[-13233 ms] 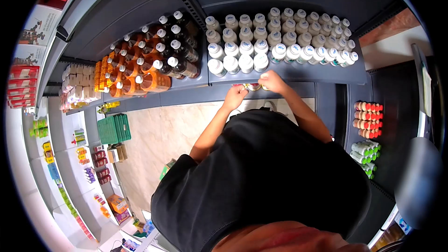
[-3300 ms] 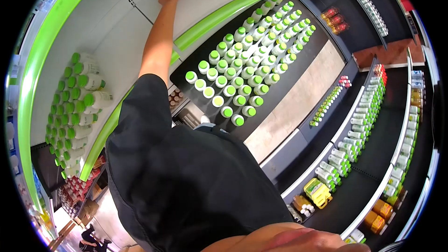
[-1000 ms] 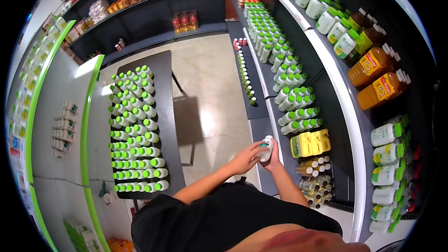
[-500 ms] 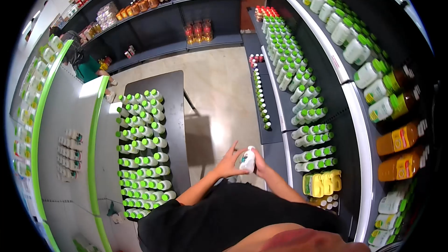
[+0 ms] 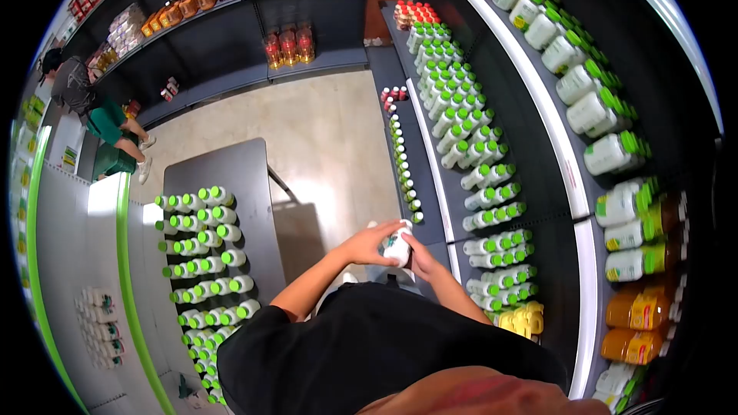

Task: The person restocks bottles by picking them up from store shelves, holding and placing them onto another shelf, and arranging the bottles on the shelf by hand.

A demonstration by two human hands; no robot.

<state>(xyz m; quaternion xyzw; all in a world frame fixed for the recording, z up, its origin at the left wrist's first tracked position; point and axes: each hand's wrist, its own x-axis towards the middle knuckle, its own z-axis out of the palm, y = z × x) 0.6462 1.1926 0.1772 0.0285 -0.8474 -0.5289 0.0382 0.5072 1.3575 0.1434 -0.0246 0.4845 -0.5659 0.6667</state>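
Between my two hands is a small white bottle (image 5: 399, 247) with a dark green mark on its label, held in front of my body. My left hand (image 5: 371, 244) is closed around its left side. My right hand (image 5: 423, 258) grips it from the right, its fingers partly hidden. Left of my arms, a dark table (image 5: 223, 160) carries rows of white bottles with green caps (image 5: 218, 288). To my right, more green-capped white bottles (image 5: 459, 100) line the shelf.
A low dark shelf (image 5: 436, 229) runs along my right, with small bottles (image 5: 400, 155) on it. Above are jugs of orange liquid (image 5: 635, 310). Yellow containers (image 5: 523, 320) sit nearby. A person (image 5: 84, 100) stands at the far left by the back shelves (image 5: 323, 61).
My view has turned and the shelves and table have shifted leftward. My left hand has wrapped more closely around the bottle; its fingers were spread before. The far person shows more fully.
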